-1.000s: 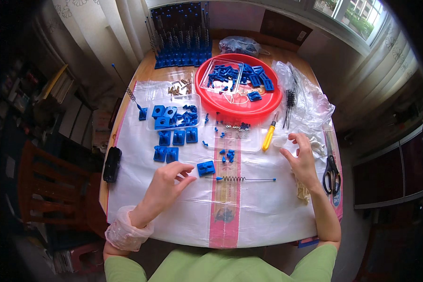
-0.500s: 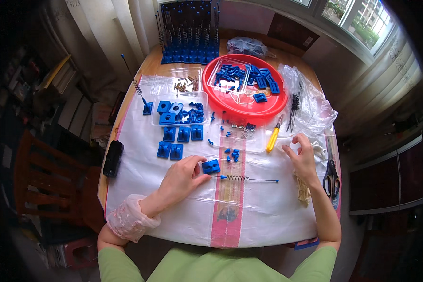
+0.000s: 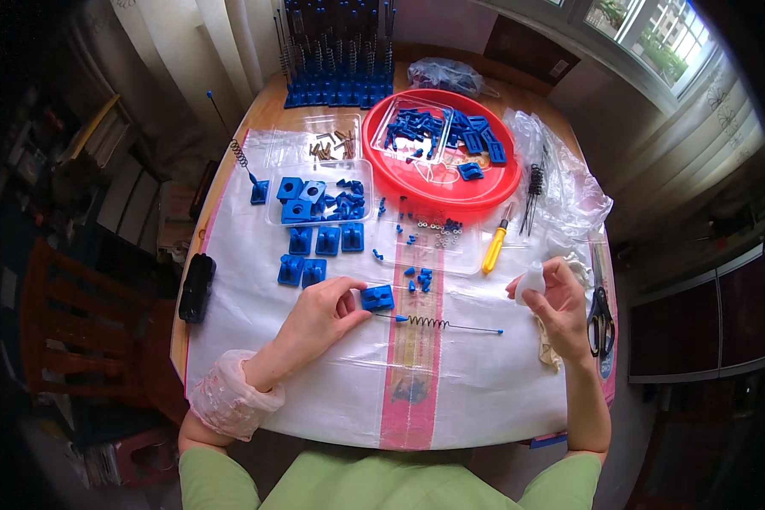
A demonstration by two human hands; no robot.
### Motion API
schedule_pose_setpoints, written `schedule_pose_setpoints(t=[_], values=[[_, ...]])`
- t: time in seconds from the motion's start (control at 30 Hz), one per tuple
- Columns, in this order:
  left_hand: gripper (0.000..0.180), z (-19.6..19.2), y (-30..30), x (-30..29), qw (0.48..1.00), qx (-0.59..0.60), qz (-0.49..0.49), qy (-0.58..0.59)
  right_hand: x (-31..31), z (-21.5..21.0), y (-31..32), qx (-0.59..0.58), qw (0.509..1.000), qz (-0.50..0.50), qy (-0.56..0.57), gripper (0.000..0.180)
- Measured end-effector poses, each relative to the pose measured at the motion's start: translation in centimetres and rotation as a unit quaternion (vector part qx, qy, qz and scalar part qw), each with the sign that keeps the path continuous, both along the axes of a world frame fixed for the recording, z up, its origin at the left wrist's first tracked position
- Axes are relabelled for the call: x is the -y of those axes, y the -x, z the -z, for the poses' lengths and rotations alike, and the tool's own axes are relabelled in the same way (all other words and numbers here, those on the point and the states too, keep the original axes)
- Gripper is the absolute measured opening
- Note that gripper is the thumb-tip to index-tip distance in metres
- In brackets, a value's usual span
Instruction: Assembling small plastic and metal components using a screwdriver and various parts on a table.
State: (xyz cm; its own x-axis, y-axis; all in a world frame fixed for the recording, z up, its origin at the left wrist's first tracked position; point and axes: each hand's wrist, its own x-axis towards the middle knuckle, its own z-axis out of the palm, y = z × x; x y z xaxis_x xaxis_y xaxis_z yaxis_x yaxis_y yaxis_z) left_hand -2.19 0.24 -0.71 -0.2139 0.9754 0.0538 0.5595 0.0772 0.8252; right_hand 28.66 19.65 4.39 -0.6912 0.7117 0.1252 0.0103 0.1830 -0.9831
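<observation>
With fingers and thumb, my left hand (image 3: 319, 316) grips the left edge of a square blue plastic base (image 3: 377, 297) that has a slot in its top. Just below it, a dark wire with a coil spring (image 3: 427, 322) lies sideways on the sheet, a blue cone at its left and a small blue tip at its right. Its left end runs to my left thumb; I cannot tell whether they touch. Over at the right, my right hand (image 3: 561, 302) holds a small translucent white bottle (image 3: 531, 282), nozzle upward, between thumb and fingers.
Blue bases (image 3: 327, 240) stand in rows left of centre, below a clear tray (image 3: 272, 212) of blue parts. A red basin (image 3: 514, 178) sits behind. A yellow-handled screwdriver (image 3: 494, 248), black scissors (image 3: 602, 319) and a black case (image 3: 197, 289) lie around; finished spring pieces (image 3: 336, 81) stand at the back.
My right hand has picked up the white bottle and now holds it upright. My left hand and the blue base have shifted slightly left and up.
</observation>
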Motion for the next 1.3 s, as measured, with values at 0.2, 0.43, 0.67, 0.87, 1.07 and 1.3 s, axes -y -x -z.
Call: schedule_pose_setpoints(t=[0.2, 0.43, 0.67, 0.87, 1.07, 1.3], values=[[0.038, 0.8, -0.4, -0.3, 0.999, -0.030, -0.025, -0.027, 0.8, 0.8, 1.1, -0.029, 0.997, -0.032, 0.067, 0.029], [0.029, 0.1, -1.0, -0.1, 0.997, -0.017, -0.066, -0.027, 0.5, 3.6, 0.6, -0.092, 0.984, -0.021, 0.149, 0.038], [0.015, -0.1, -2.0, 1.2, 0.983, -0.145, -0.027, -0.108, 0.5, 4.1, 0.4, -0.106, 0.973, -0.008, 0.205, 0.037], [0.012, 0.2, -2.5, 0.9, 0.977, -0.196, 0.006, -0.083, 0.4, 4.8, 0.4, -0.109, 0.960, -0.028, 0.256, 0.039], [0.013, 0.5, -2.3, 1.3, 0.984, -0.159, 0.028, -0.070, 0.2, 5.1, 0.2, -0.096, 0.961, -0.026, 0.258, 0.037], [0.033, -0.7, -1.1, 0.4, 0.993, -0.087, -0.061, -0.042, 1.0, 4.4, 0.6, -0.069, 0.974, -0.008, 0.215, 0.038]])
